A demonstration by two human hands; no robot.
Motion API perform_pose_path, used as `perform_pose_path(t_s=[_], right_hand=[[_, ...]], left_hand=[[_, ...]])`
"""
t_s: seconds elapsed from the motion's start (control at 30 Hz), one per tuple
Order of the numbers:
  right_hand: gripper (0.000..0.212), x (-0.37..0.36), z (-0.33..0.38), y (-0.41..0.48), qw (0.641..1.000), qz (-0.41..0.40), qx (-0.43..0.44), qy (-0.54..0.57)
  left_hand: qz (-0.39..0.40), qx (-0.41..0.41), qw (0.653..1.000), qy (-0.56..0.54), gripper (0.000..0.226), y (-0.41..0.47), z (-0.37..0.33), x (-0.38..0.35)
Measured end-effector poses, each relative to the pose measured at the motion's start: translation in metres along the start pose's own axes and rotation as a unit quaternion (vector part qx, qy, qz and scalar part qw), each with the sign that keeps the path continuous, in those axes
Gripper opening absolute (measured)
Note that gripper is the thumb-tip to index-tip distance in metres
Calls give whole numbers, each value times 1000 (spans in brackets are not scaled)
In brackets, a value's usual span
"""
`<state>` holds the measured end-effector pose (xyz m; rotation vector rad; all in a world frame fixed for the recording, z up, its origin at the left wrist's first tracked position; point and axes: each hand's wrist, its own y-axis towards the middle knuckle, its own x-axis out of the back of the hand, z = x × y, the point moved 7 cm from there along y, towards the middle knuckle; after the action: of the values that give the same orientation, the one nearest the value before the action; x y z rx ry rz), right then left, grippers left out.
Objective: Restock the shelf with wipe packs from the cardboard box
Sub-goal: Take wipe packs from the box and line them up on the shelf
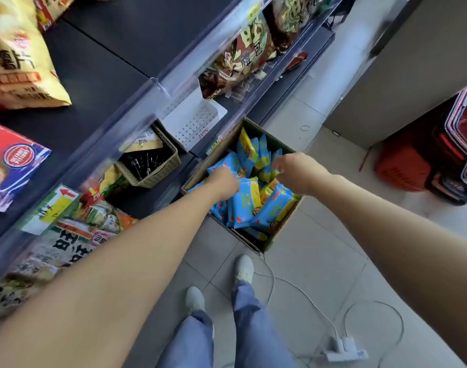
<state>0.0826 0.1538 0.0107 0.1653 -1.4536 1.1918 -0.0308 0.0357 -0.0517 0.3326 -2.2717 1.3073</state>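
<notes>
Blue and yellow wipe packs [244, 201] stand crowded in the cardboard box [253, 241] on the floor [314, 251], beside the shelf [174, 179]. Left hand [224, 180] lies on the packs, fingers curled under; grip cannot be told. Right hand [297, 172] fingers pinch narrowly at a pack's top edge.

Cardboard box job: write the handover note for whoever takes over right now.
Left hand: down in the cardboard box, closed among the wipe packs; grasp unclear.
Right hand: also in the box, fingers curled at the packs; grasp unclear.
Box: on the floor by the shelf, still full of blue-and-yellow packs.
Done: no wipe packs visible on the shelf.
Left: lift packs out, shelve them, repeat.
</notes>
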Motion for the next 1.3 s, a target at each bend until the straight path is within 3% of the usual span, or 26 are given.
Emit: perform_pose_path(t_s=[0.1, 0.23, 0.37, 0.6, 0.7, 0.9, 1.03, 1.2, 1.3], right_hand=[[40, -11, -4, 16, 1000, 12, 1, -2], [40, -24, -5, 31, 999, 25, 10, -17], [41, -30, -10, 44, 999, 27, 15, -16], [63, -31, -5, 77, 1000, 7, 24, -1], [69, -25, 7, 98, 999, 5, 41, -18], [63, -37, 21, 138, 998, 31, 34, -36], [41, -35, 23, 150, 999, 32, 2, -30], [43, -13, 38, 134, 998, -43, 16, -34], [29, 15, 60, 115, 992, -102, 59, -39]], left_hand=[[-5, 35, 999, -17, 36, 17, 14, -15], [-9, 78, 997, -20, 37, 25, 23, -29], [-30, 94, 994, -41, 13, 33, 24, -36], [-8, 85, 996, -38, 41, 34, 6, -28], [-46, 59, 996, -51, 36, 36, 0, -1], [-124, 46, 991, -30, 24, 28, 9, 55], [-134, 35, 989, -49, 4, 22, 18, 73], [-141, 24, 988, -50, 10, 7, 21, 91], [-148, 17, 988, -28, 25, -14, 16, 105]])
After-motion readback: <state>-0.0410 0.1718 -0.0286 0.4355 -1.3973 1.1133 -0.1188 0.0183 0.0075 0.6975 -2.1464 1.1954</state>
